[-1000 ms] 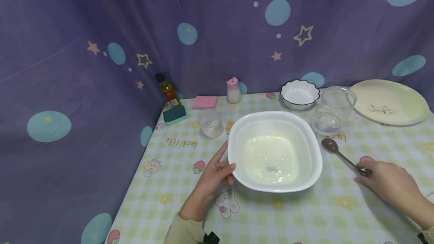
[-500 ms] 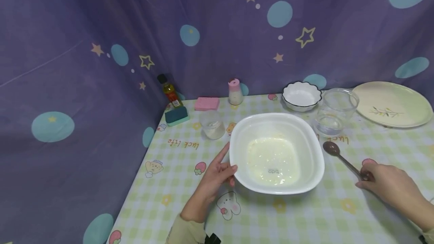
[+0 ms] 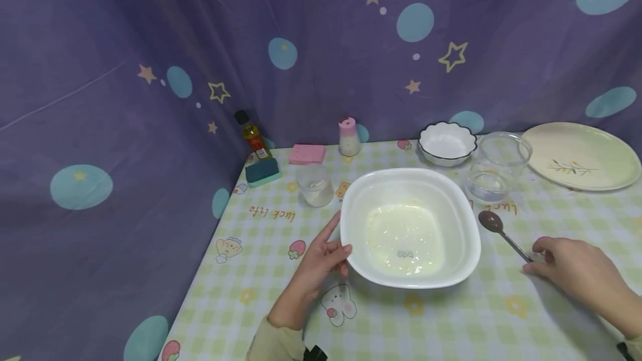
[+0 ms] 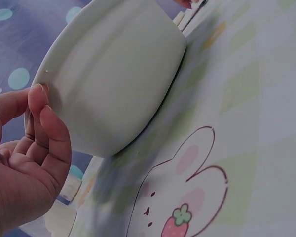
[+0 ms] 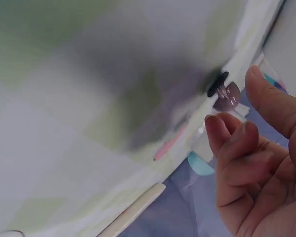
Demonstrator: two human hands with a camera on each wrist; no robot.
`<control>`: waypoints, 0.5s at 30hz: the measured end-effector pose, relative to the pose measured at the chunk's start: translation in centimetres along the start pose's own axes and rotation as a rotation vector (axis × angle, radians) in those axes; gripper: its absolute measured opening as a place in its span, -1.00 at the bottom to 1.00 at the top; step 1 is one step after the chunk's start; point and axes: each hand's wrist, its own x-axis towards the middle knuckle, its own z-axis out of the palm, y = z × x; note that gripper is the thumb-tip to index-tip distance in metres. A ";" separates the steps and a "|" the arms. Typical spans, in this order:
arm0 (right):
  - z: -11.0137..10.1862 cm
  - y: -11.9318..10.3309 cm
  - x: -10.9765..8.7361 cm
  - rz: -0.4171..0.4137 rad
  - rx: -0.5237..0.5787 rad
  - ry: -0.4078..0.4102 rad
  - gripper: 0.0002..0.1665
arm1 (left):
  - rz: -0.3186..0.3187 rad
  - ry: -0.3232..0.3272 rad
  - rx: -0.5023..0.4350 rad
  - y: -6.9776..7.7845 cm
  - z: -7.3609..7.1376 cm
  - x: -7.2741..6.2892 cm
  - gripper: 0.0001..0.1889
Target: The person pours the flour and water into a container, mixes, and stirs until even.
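Note:
A white, rounded-square basin with pale, glossy liquid over its floor sits mid-table. Its left rim is pinched by my left hand, thumb on top and fingers curled below; the left wrist view shows fingers against the outer wall. To the right of the basin lies a brown spoon, bowl end pointing away. My right hand hovers at its handle end. In the right wrist view a gap shows between thumb and loosely bent fingers, with the spoon on the cloth beyond them, apart.
Behind stand a clear plastic tub, a scalloped dish and an oval plate. Toward the back left are a small cup, pink-capped shaker, pink sponge, dark green sponge and oil bottle.
My right fingers have let go of the spoon handle and opened slightly; the spoon stays on the cloth. My left hand keeps its hold on the basin. The head view has shifted slightly.

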 end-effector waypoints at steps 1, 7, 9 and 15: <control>-0.2 0.0 0.2 0.004 0.003 -0.001 -0.61 | 0.000 0.003 0.006 0.1 0.0 0.0 -0.22; -1.5 -0.2 1.6 0.011 0.030 0.066 -0.58 | 0.008 0.013 0.063 0.7 -0.2 -0.1 -0.23; -1.8 -0.3 2.1 -0.003 0.031 0.109 -0.58 | 0.012 0.014 0.089 0.9 -0.4 -0.1 -0.26; -3.0 -0.9 3.3 -0.002 0.097 0.146 -0.55 | 0.056 0.052 0.236 1.8 -1.1 0.2 -0.35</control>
